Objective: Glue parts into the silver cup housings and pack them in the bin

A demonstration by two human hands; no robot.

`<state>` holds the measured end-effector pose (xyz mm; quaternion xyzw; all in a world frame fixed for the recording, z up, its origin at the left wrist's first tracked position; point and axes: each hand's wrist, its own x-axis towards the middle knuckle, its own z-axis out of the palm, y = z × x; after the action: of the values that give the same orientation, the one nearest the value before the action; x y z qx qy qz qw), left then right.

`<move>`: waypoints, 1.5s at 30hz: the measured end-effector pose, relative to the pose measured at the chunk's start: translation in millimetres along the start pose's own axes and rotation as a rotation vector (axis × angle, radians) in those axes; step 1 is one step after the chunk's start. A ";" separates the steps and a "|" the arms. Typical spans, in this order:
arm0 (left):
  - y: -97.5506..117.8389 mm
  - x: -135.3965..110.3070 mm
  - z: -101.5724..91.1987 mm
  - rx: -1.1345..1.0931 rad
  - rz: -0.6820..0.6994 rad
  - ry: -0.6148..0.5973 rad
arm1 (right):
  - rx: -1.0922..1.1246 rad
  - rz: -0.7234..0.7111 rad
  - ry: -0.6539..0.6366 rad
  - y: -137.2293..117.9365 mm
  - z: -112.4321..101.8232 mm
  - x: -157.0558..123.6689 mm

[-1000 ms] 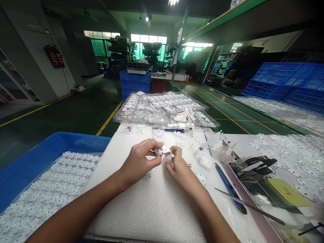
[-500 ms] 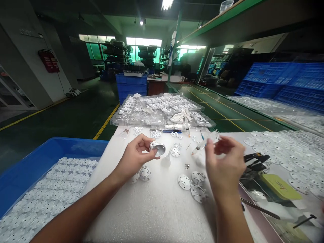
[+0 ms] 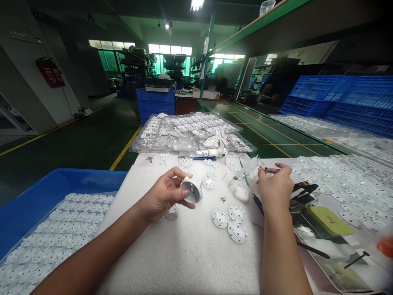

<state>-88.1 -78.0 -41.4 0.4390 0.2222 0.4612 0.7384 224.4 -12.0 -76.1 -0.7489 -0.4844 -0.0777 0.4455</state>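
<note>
My left hand (image 3: 167, 192) grips a round white cup-shaped part (image 3: 194, 193) by its rim, with the thumb inside and the grey hollow side facing me. My right hand (image 3: 276, 184) is raised over the right side of the white foam table top (image 3: 184, 250). Its thumb and fingers are closed beside a clear plastic bag (image 3: 254, 167); a small dark spot shows at the fingertips, too small to name. Between the hands lie several white discs with holes (image 3: 236, 232), a heap of tiny metal pieces (image 3: 222, 200) and a smooth white case (image 3: 241, 193).
To the left stands a blue bin (image 3: 89, 178) filled with rows of white parts. Bagged white parts (image 3: 190, 129) cover the far end. On the right are black-handled pliers (image 3: 302, 192), a yellow-green box (image 3: 330, 220), tweezers (image 3: 313, 249) and many white discs (image 3: 340, 184).
My left hand has tilted the cup-shaped part, so more of its hollow shows. My right hand has shifted slightly right and away, uncovering the white case. The whole view has moved slightly.
</note>
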 end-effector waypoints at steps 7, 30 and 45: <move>-3.6 -9.0 3.1 0.029 0.064 -0.211 | 0.030 -0.120 0.137 -1.6 -4.9 7.4; -0.3 -3.0 10.6 -0.102 -0.232 0.227 | 1.092 -0.662 0.176 -104.9 -28.5 -115.5; -0.6 -4.3 12.5 -0.080 -0.255 0.200 | 1.207 -0.656 -0.100 -104.2 -28.6 -119.9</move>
<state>-80.6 -87.4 -35.8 0.3296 0.3300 0.4137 0.7819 88.4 -97.9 -63.2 -0.1870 -0.6645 0.1093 0.7151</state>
